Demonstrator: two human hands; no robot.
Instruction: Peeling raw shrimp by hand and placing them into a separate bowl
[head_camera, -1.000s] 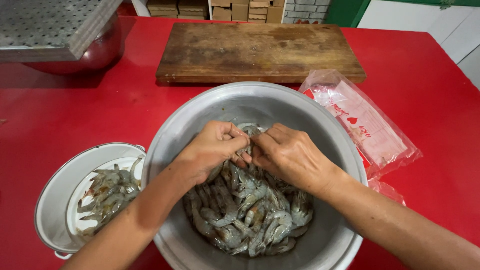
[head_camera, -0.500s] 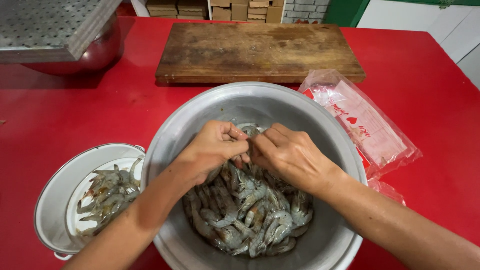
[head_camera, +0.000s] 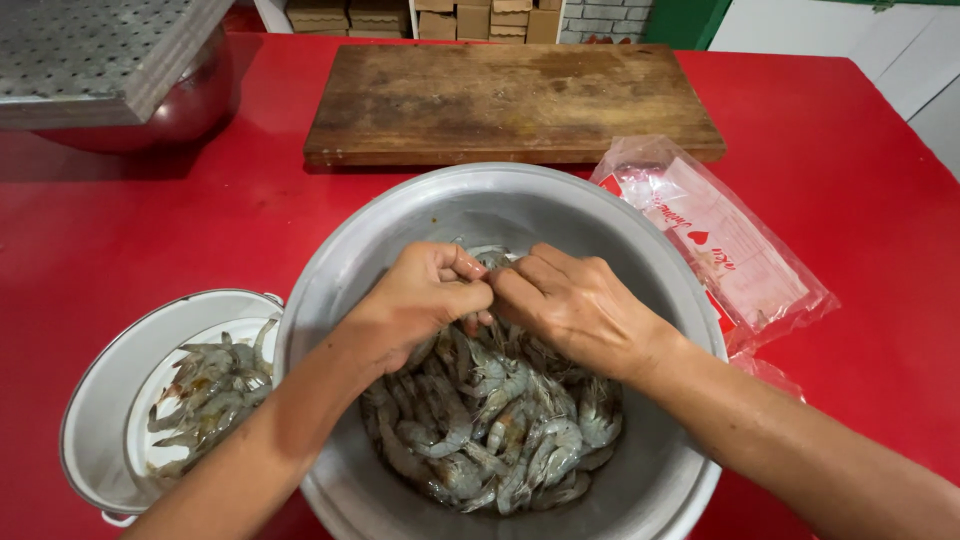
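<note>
shrimp (head_camera: 490, 262) still pinched by both hands, left (head_camera: 420, 300) and right (head_camera: 570, 305), unmoved.

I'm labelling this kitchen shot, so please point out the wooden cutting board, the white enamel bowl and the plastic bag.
wooden cutting board (head_camera: 510, 95): head view, middle of its top face.
white enamel bowl (head_camera: 100, 430): head view, bare inner wall at left.
plastic bag (head_camera: 720, 245): head view, middle of its printed face.

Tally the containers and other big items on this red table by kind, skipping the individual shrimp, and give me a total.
Metal bowls: 2, the big one with shrimp and one at far left
White pan: 1
Cutting board: 1
Plastic bag: 1
Perforated tray: 1
Total: 6
</note>
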